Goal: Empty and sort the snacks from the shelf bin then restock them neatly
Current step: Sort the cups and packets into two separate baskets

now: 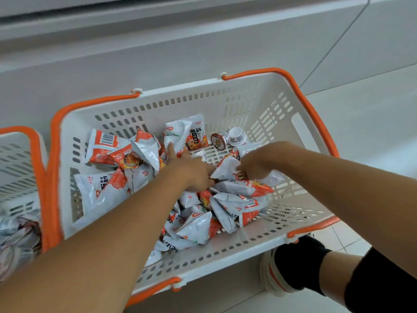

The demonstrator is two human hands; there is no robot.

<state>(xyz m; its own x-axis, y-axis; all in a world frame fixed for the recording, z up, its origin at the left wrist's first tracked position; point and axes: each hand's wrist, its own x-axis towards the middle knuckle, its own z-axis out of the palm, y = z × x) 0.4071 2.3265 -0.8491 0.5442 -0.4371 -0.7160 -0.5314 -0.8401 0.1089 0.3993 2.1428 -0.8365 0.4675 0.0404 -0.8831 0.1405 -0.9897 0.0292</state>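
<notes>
A white slotted basket (259, 105) with orange handles stands on the floor and holds several white and orange snack packets (239, 199) in a loose heap. Two small round cups (228, 137) lie at its far side. My left hand (189, 170) reaches into the middle of the heap with its forefinger stretched toward an upright packet (189, 134); its other fingers are curled among the packets. My right hand (252, 166) is curled over a white packet (225, 170) and grips its edge. Motion blur hides the fingertips.
A second white and orange basket (20, 168) stands at the left with crumpled packets in its bottom. A pale wall base runs behind both. My foot in a black sock and white shoe (277, 274) is at the lower right on the tiled floor.
</notes>
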